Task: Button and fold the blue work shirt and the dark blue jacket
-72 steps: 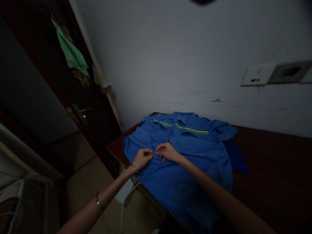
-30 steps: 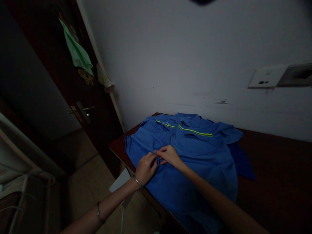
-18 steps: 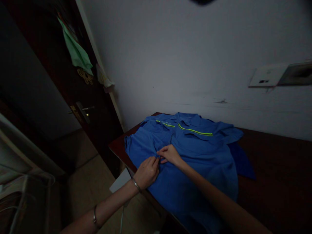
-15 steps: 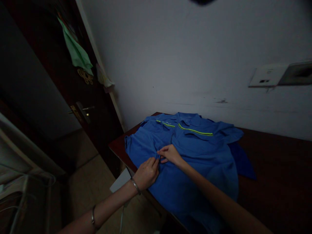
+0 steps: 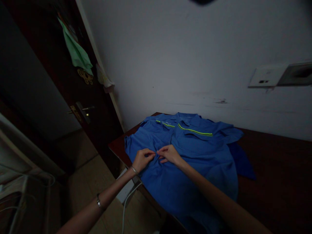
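Observation:
A blue short-sleeved shirt (image 5: 195, 162) lies spread on the dark red-brown table, its collar toward the wall and yellow-green stripes across the chest. My left hand (image 5: 143, 158) pinches the shirt's front edge between thumb and fingertips. Right beside it, almost touching, my right hand (image 5: 170, 154) pinches the same front edge from the right. Whatever small part sits between the fingertips, such as a button, is too small to make out. Creases run outward in the cloth from the pinched spot.
Darker blue cloth (image 5: 241, 161) sticks out under the shirt on the table (image 5: 275, 162). Wall sockets (image 5: 268, 77) are at right. A dark door (image 5: 97, 123) with a green cloth (image 5: 76, 52) stands at left. A white cable (image 5: 125, 204) hangs below the table edge.
My left hand first turned over and moved down over the shirt front, then came back up to a fingertip pinch. My right hand has stayed pinching nearly the same spot.

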Demonstrator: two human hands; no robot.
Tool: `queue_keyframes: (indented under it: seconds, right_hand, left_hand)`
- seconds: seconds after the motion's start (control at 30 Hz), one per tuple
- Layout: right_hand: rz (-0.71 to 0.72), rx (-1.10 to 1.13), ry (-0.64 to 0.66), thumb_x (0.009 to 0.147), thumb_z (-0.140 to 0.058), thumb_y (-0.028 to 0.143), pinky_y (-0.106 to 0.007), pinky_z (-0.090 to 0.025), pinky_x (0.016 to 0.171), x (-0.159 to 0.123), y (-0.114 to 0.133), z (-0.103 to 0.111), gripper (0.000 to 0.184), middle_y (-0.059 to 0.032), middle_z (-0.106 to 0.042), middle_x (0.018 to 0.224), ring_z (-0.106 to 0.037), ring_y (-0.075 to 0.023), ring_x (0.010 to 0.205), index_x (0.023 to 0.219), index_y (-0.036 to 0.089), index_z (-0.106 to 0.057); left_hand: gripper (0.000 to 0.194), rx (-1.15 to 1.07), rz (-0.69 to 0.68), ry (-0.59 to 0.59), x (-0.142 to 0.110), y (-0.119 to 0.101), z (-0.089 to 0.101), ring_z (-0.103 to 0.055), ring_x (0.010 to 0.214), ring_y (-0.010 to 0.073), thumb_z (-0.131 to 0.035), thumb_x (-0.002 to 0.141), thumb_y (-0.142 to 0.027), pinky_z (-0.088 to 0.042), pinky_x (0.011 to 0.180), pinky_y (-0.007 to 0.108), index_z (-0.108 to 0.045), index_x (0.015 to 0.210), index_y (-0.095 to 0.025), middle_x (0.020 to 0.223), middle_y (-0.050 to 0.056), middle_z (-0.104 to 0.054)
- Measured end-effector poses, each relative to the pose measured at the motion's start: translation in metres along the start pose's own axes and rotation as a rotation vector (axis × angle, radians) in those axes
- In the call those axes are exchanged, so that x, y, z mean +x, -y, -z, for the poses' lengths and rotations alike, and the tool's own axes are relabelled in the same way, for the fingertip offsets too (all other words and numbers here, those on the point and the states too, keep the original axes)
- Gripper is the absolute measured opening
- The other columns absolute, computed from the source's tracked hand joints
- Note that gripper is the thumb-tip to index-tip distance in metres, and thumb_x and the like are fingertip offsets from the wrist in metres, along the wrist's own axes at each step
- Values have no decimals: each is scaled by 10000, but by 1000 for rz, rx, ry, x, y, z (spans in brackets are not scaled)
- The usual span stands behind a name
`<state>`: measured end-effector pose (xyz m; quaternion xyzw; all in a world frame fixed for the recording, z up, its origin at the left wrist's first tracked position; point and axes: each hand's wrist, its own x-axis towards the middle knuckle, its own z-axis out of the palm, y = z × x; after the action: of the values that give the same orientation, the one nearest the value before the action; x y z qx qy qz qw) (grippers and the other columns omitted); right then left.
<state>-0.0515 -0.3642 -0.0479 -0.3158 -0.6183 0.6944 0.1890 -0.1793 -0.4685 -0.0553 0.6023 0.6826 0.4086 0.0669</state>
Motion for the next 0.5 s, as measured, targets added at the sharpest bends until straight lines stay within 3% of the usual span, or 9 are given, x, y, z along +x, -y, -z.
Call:
queue_keyframes:
  seconds: [0.17,0.3,0.5]
  right_hand:
    - [-3,-3,18,666,-655,154,-182,-506,413,2,-1,2,106,4,-558,500,-562,-91,485,598,100,-594]
    - [-10,-10,-3,621,-641,77,-193,-505,408,4,-2,1,68,20,-552,500,-564,-100,493,629,108,-582]
    - [-8,-19,-69,558,-567,-5,-209,-499,447,6,-6,-3,154,53,-542,487,-546,-91,460,647,120,-556]
  left_hand:
    - [172,35,-81,-26,-3,-3,-5,-566,654,125,-551,780,-269,-431,619,225,-681,784,-156,707,41,-634]
    - [153,92,-119,-37,-4,-2,-8,-568,669,125,-543,785,-236,-434,629,223,-668,784,-149,716,45,-626]
    - [140,164,-173,-33,-3,-4,-11,-559,670,119,-519,794,-209,-427,623,215,-645,776,-150,712,39,-609]
